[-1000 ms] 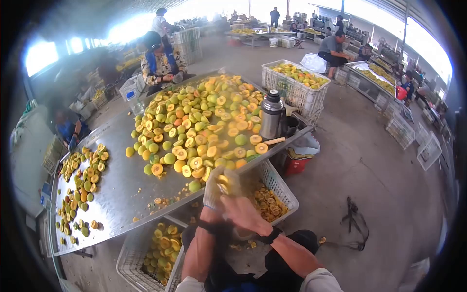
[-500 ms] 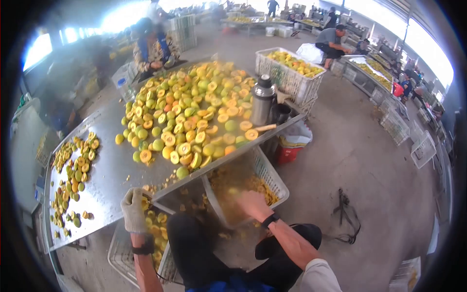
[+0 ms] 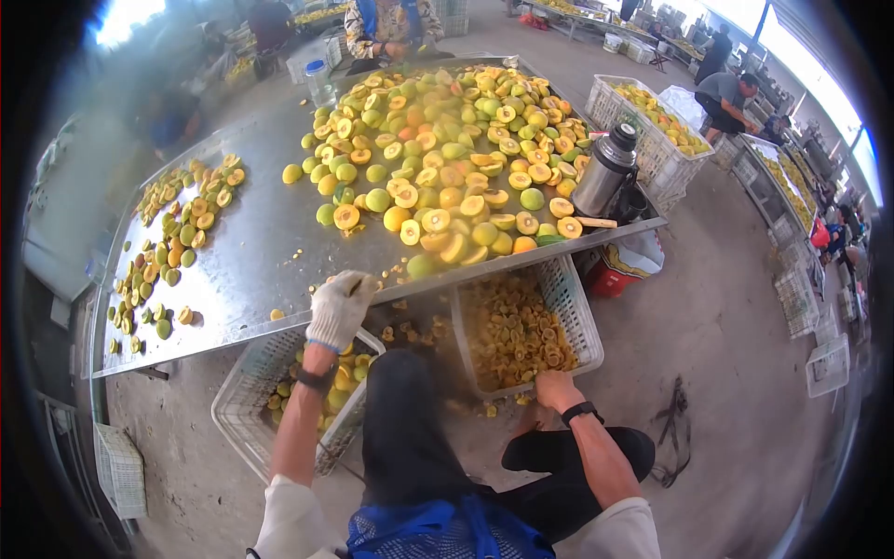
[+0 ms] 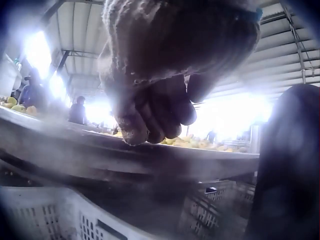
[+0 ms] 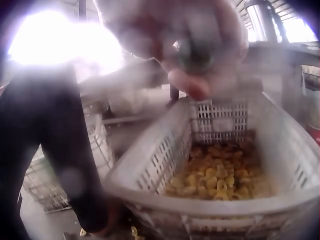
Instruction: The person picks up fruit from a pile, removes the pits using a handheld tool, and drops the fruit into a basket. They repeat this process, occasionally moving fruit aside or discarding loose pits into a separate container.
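Observation:
My gloved left hand (image 3: 342, 309) is at the front edge of the metal table (image 3: 251, 233). In the left wrist view its bent fingers point down, their tips at the table's rim, with no fruit visible in them. Beyond lie halved yellow-green fruits (image 3: 436, 221). My bare right hand (image 3: 557, 391) is low, by the near rim of a white basket (image 3: 589, 337) that holds small yellow-brown pieces (image 3: 512, 326). In the right wrist view its fingers curl round a small, blurred, dark green round object (image 5: 194, 56).
Another crate (image 3: 233, 407) with fruit stands below the table at the left. A steel flask (image 3: 605, 172) and a dark cup (image 3: 631, 203) stand at the table's right corner. Across the table sits a person (image 3: 396, 28). A black strap (image 3: 672, 433) lies on the floor.
The left hand has moved up and right from above the left crate to the table edge. The right hand has gone from over the basket to its near rim. The head view has shifted.

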Available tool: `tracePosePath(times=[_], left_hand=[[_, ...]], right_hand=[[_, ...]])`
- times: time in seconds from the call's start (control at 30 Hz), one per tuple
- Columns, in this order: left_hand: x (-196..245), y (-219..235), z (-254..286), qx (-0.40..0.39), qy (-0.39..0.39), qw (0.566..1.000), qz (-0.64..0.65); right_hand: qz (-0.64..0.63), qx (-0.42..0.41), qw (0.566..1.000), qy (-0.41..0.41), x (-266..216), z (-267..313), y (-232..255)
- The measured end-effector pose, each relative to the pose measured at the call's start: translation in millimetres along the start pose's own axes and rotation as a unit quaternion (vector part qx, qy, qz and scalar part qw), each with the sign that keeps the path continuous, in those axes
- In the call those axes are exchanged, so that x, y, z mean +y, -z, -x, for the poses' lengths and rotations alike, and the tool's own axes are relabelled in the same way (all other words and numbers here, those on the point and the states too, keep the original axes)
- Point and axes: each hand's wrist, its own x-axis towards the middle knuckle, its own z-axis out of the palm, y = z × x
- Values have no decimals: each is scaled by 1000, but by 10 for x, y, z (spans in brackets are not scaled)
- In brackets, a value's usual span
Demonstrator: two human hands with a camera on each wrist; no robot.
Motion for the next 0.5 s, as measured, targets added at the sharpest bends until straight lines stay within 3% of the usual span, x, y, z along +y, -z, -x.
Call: tracePosePath(times=[0.03,0.13,0.23,0.33,0.43,0.5], left_hand=[[58,-145,-197,3,-20,999,31],[130,-548,-812,-22,-68,997,-3],[122,-857,-1184,-25,-94,995,-29],[87,-1221,-1620,-48,-140,984,-100],[191,-1355,-1786,-141,-70,977,-144],[78,-1386,-1899,-142,-84,977,-135]], right_hand=[[45,-45,998,27,52,-7,-87],[-50,72,994,-64,-212,38,120],[69,5,996,-60,-169,138,-104],[36,24,995,-89,-215,52,-3],[78,-15,996,-43,-12,42,-60],[6,38,998,-45,7,-32,82]])
